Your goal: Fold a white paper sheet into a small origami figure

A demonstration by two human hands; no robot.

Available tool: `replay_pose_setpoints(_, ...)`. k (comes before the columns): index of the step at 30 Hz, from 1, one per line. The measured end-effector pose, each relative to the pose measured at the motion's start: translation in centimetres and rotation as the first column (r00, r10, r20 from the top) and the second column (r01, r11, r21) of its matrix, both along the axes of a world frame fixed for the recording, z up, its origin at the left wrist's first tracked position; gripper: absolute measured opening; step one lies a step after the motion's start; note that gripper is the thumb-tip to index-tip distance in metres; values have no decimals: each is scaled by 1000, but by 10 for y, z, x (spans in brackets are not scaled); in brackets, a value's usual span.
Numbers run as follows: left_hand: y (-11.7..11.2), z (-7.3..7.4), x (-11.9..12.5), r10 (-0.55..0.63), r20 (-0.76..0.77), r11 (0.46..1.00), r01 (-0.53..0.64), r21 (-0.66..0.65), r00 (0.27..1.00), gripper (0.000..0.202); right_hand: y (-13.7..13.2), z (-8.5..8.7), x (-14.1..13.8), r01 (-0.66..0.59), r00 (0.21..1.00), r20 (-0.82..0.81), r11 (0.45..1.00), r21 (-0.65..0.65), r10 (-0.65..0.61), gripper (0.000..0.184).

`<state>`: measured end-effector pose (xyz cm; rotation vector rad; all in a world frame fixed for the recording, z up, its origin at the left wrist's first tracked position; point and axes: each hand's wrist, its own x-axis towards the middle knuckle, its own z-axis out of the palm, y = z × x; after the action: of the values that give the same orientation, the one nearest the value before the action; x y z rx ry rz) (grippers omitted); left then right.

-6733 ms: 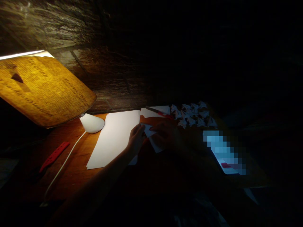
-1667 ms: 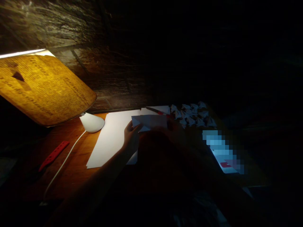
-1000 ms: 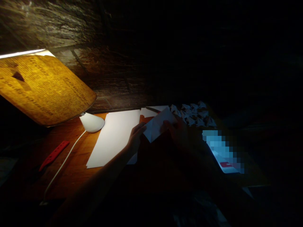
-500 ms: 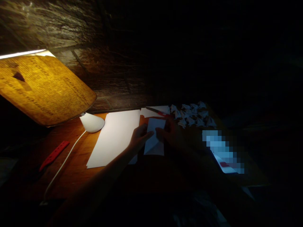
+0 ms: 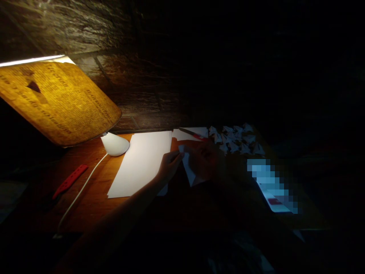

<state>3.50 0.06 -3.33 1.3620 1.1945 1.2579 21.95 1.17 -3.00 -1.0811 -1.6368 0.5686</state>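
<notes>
A small folded piece of white paper (image 5: 188,167) is held between my two hands above the wooden table. My left hand (image 5: 170,163) pinches its upper left corner with thumb and fingers. My right hand (image 5: 203,158), dim in shadow, is closed on the paper's right side and covers much of it; its separate fingers are hard to make out. A crease runs to the paper's lower edge. Just left of my hands lies a stack of white sheets (image 5: 139,163). Behind them a knife-like tool with a red handle (image 5: 196,135) rests on more white paper (image 5: 182,134).
Several folded paper figures (image 5: 234,139) stand at the back right. A lit phone-like screen (image 5: 273,190), partly pixelated, lies at right. On the left are a lamp with a printed shade (image 5: 59,102), its white base (image 5: 115,144), its cord (image 5: 82,186) and a red-handled tool (image 5: 70,180).
The paper was held facing me, a thumb on each side. Now it is turned and narrower in view, my left hand at its top corner and my right hand over its right side.
</notes>
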Motion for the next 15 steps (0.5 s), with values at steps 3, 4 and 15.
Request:
replay_pose_setpoints(3, 0, -1, -1, 31, -36, 999, -31, -9, 999, 45, 0, -2, -1, -60, 995, 88, 989, 137, 48, 11)
replay_pose_setpoints(4, 0, -1, -2, 35, -41, 999, -35, -13, 999, 45, 0, -2, -1, -90, 992, 107, 980, 175, 71, 11)
replay_pose_setpoints(15, 0, 1, -2, 22, -16, 1000, -22, 2, 1000, 49, 3, -1, -1, -274, 959, 135, 937, 218, 250, 12)
